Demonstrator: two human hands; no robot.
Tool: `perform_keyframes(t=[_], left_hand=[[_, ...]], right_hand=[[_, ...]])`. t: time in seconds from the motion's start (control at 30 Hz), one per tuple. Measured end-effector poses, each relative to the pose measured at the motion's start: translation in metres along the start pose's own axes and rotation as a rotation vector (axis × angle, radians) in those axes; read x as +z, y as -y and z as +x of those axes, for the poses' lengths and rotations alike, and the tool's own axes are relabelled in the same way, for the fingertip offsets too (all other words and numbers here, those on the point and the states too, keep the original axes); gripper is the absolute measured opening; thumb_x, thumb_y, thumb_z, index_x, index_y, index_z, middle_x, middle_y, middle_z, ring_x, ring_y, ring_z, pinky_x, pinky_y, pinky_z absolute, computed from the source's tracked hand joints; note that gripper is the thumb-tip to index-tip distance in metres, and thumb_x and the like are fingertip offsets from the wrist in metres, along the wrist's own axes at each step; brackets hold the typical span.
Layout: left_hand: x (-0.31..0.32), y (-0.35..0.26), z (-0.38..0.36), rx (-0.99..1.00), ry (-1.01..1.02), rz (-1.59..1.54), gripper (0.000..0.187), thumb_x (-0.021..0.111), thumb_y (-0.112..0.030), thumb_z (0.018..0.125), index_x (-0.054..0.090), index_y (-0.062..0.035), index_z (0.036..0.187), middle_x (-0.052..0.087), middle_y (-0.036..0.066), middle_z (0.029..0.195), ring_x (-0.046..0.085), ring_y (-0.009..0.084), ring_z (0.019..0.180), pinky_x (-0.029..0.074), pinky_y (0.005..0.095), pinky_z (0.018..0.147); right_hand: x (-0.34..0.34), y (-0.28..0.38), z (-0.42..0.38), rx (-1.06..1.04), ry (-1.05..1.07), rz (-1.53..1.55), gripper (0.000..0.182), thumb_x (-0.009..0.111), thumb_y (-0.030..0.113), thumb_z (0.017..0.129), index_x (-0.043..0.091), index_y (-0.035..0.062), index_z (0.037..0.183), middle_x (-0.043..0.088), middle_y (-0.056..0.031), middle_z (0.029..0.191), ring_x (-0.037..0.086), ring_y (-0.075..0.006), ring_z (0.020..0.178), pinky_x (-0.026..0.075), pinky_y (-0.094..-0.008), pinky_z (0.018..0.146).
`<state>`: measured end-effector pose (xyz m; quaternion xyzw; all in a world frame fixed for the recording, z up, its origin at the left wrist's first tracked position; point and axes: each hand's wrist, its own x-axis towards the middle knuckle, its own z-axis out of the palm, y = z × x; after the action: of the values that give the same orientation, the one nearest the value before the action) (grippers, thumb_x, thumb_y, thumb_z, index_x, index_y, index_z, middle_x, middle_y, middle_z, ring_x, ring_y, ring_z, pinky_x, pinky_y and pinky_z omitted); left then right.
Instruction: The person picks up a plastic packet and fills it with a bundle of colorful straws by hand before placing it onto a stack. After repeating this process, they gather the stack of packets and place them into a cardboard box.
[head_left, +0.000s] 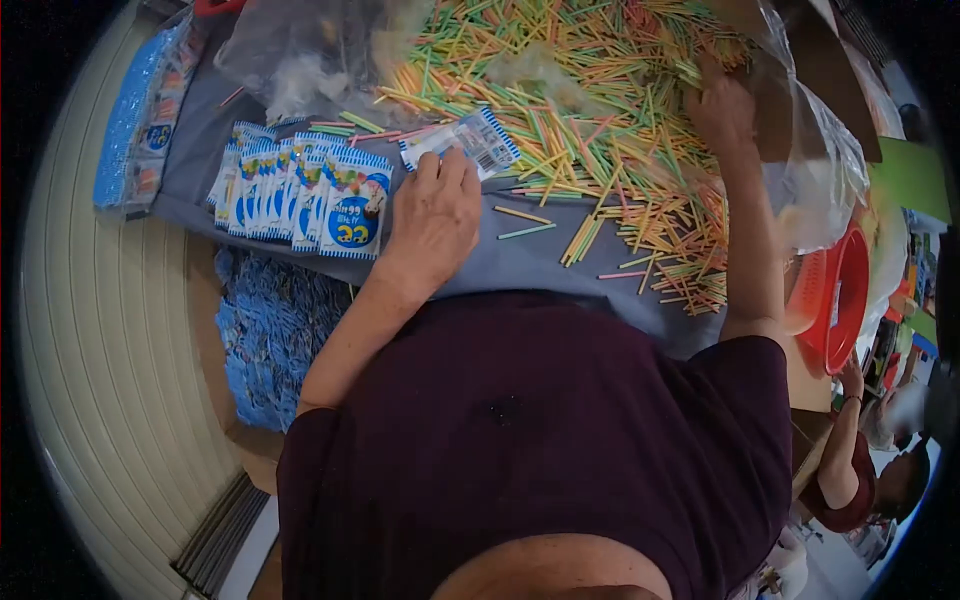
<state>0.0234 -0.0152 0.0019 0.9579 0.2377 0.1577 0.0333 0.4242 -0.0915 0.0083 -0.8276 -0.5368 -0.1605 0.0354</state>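
Observation:
My left hand (438, 215) is closed at the lower edge of a small blue-and-white striped packet (485, 140), which lies with its barcode side up. Beside that hand, to the left, overlapping packets with a round blue print (352, 215) lie in a row. My right hand (722, 110) reaches into the far right of a big heap of thin pastel sticks (600, 110) in yellow, green, pink and orange. Its fingers curl down among the sticks, with some at the fingertips; the tips are partly hidden.
Clear plastic sheeting (820, 160) edges the heap on the right. A blue bundled pack (140, 110) stands far left. Below the grey-covered table edge is a box of blue packets (275, 340). A red basket (848, 300) stands right, near another person (850, 460).

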Motion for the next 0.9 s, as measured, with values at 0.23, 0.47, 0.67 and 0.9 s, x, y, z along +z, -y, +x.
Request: perform_keyframes(t=[0.23,0.47,0.67,0.9], left_hand=[[0.010,0.022,-0.003,0.117,-0.282,-0.202,0.018,0.065,-0.003,0.072,0.065,-0.0016,0.089,0.057,0.009,0.085,0.058,0.0260,0.081,0.051,0.0345,0.066],[0.002,0.015,0.001,-0.018,-0.287,-0.238,0.013,0.070,-0.002,0.072,0.068,-0.0044,0.085,0.060,0.007,0.082,0.060,0.0269,0.081,0.051,0.0376,0.065],[0.004,0.027,0.006,-0.102,-0.284,-0.348,0.013,0.072,0.000,0.073,0.070,-0.0039,0.085,0.061,0.008,0.083,0.060,0.0283,0.083,0.049,0.0385,0.069],[0.003,0.024,-0.002,-0.074,-0.206,-0.261,0.010,0.070,-0.001,0.075,0.069,-0.0035,0.084,0.062,0.007,0.086,0.060,0.0277,0.083,0.050,0.0377,0.072]], right_hand=[[0.017,0.004,0.021,0.125,-0.088,0.727,0.047,0.063,0.045,0.091,0.063,0.0120,0.124,0.071,-0.0159,0.094,0.068,-0.0287,0.087,0.053,-0.0411,0.075],[-0.034,0.041,0.012,0.116,0.043,1.132,0.056,0.034,0.051,0.105,0.063,0.0075,0.127,0.068,-0.0061,0.099,0.058,-0.0138,0.109,0.045,-0.0348,0.094],[-0.001,0.033,0.017,0.091,0.040,1.960,0.044,0.043,0.037,0.106,0.063,0.0004,0.119,0.049,-0.0001,0.074,0.048,-0.0132,0.073,0.047,-0.0360,0.083],[-0.004,0.056,0.016,0.015,0.031,1.947,0.039,0.061,0.036,0.099,0.067,-0.0008,0.112,0.055,-0.0017,0.073,0.055,-0.0171,0.071,0.052,-0.0388,0.080]])
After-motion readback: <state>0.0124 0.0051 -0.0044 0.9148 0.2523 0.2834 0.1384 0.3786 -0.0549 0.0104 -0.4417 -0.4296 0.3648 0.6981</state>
